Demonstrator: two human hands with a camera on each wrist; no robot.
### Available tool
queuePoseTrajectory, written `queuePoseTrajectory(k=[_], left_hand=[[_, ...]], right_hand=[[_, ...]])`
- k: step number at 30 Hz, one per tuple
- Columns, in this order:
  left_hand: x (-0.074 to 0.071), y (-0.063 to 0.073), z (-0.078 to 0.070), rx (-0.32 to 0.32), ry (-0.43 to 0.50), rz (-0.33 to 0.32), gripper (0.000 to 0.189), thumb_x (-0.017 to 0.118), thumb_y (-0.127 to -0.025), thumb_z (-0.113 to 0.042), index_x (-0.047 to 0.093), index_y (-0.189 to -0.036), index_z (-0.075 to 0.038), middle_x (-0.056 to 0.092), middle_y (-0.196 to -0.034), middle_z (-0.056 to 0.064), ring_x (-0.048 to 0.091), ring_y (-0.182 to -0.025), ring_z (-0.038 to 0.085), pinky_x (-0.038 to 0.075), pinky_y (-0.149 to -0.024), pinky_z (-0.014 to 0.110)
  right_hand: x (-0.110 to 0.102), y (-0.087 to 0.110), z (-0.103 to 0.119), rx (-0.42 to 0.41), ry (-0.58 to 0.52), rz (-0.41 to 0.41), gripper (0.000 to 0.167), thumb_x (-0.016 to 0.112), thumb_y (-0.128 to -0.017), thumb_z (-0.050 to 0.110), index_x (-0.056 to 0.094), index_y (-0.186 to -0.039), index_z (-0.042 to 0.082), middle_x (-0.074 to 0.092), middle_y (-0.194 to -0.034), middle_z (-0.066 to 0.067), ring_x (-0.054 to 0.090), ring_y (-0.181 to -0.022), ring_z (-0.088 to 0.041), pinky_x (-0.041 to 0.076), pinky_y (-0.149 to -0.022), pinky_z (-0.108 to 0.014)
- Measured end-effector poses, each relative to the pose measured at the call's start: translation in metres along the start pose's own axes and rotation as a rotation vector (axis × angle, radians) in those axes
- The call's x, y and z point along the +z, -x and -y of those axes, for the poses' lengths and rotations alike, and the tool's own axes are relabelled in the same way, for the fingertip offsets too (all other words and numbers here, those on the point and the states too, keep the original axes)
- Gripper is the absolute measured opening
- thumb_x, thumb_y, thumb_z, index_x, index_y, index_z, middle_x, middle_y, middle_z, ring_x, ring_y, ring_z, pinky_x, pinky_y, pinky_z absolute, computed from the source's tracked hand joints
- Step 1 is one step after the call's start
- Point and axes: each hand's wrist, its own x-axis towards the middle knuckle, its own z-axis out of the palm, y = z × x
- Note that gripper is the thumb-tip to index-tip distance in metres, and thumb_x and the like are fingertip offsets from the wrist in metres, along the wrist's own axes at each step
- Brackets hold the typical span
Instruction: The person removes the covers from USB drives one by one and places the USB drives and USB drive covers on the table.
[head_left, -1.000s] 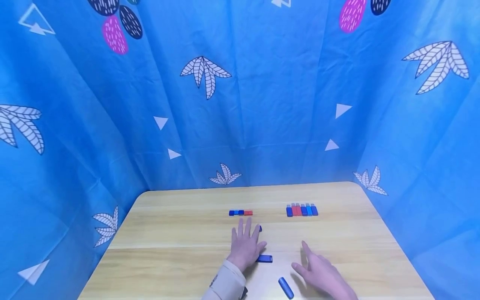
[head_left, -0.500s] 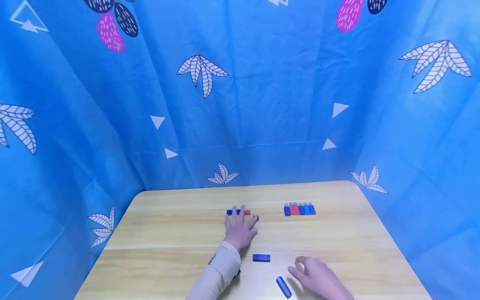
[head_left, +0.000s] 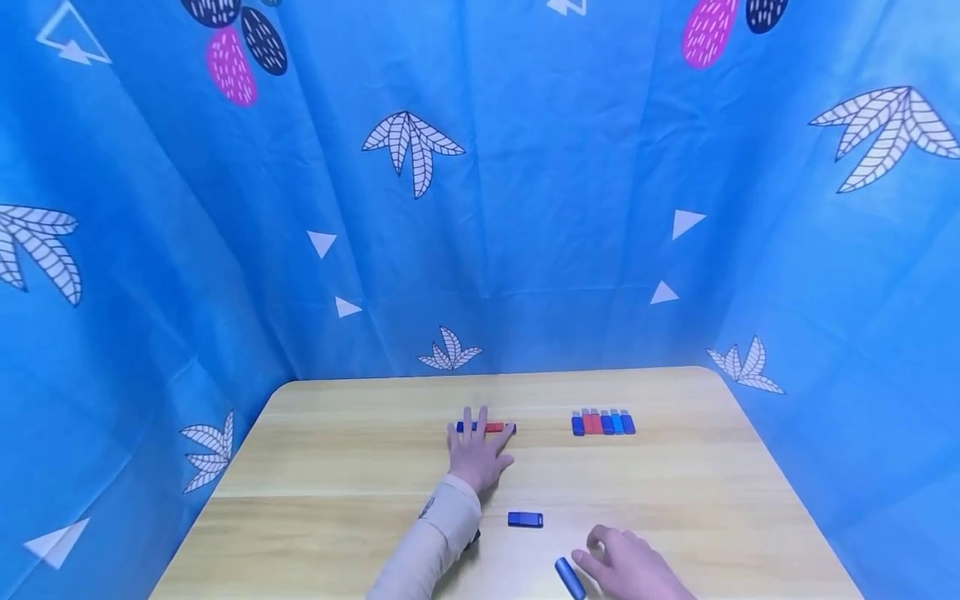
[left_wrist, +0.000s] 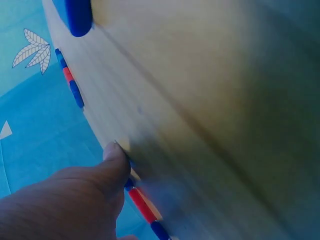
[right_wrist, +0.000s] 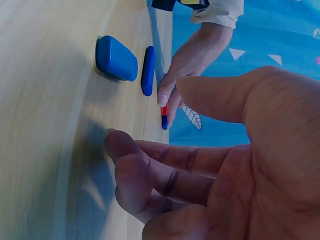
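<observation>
My left hand (head_left: pixel 474 457) lies spread, fingers fairly straight, over a row of short pieces near the back of the table. Between its fingers show a red piece (head_left: pixel 494 427) and, by the index fingertip at the right end, a dark blue piece (head_left: pixel 512 429). The left wrist view shows my thumb (left_wrist: pixel 115 162) extended beside the row. My right hand (head_left: pixel 628 562) hovers near the front with fingers loosely bent and nothing in them. Just left of it lies a blue rounded stick (head_left: pixel 570 577). Farther back, a dark blue USB flash drive (head_left: pixel 526 519) lies sideways.
A side-by-side row of red and blue USB flash drives (head_left: pixel 603 423), with silvery ends, lies at the back right. The wooden table (head_left: pixel 337 467) is enclosed by a blue patterned curtain (head_left: pixel 540 250).
My left hand has moved away from me to the row, and the loose dark blue piece now sits at its right end. My right hand has drawn back slightly, its fingers bending.
</observation>
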Motion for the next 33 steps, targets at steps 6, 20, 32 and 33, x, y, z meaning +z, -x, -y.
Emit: queuePoseTrajectory(k=[6, 20, 32, 33], left_hand=[[-0.003, -0.003, 0.002, -0.003, 0.011, -0.002, 0.066, 0.056, -0.097, -0.058, 0.035, -0.156, -0.04, 0.017, -0.171, 0.013, 0.015, -0.157, 0.045, 0.02, -0.121, 0.072], [-0.008, 0.026, -0.008, 0.042, 0.236, -0.228, 0.068, 0.066, -0.098, -0.028, 0.034, -0.158, -0.02, 0.024, -0.166, 0.024, 0.026, -0.151, 0.049, 0.03, -0.118, 0.07], [-0.022, 0.073, -0.01, 0.022, 0.374, -0.5, 0.049, 0.066, -0.096, -0.017, 0.054, -0.143, -0.011, 0.042, -0.156, 0.02, 0.033, -0.147, 0.042, 0.038, -0.113, 0.06], [-0.024, 0.076, -0.01, 0.029, 0.376, -0.518, 0.048, 0.067, -0.095, -0.017, 0.055, -0.141, -0.01, 0.043, -0.155, 0.02, 0.033, -0.147, 0.042, 0.038, -0.113, 0.06]], right_hand=[[0.002, 0.001, 0.001, -0.02, -0.004, -0.012, 0.04, 0.072, -0.091, 0.045, 0.068, -0.101, 0.007, 0.07, -0.084, -0.003, 0.058, -0.074, -0.019, 0.055, -0.069, -0.044], [0.019, 0.006, 0.009, -0.113, 0.028, -0.049, 0.032, 0.084, -0.079, 0.029, 0.058, -0.084, 0.011, 0.053, -0.069, 0.001, 0.048, -0.064, -0.015, 0.035, -0.053, -0.026], [0.024, 0.003, 0.0, -0.163, 0.036, -0.111, 0.027, 0.076, -0.087, 0.019, 0.053, -0.075, 0.012, 0.052, -0.067, 0.002, 0.048, -0.062, -0.014, 0.036, -0.052, -0.027], [0.023, 0.003, 0.0, -0.157, 0.018, -0.106, 0.027, 0.075, -0.088, 0.02, 0.053, -0.075, 0.012, 0.052, -0.067, 0.002, 0.048, -0.062, -0.014, 0.036, -0.052, -0.026]])
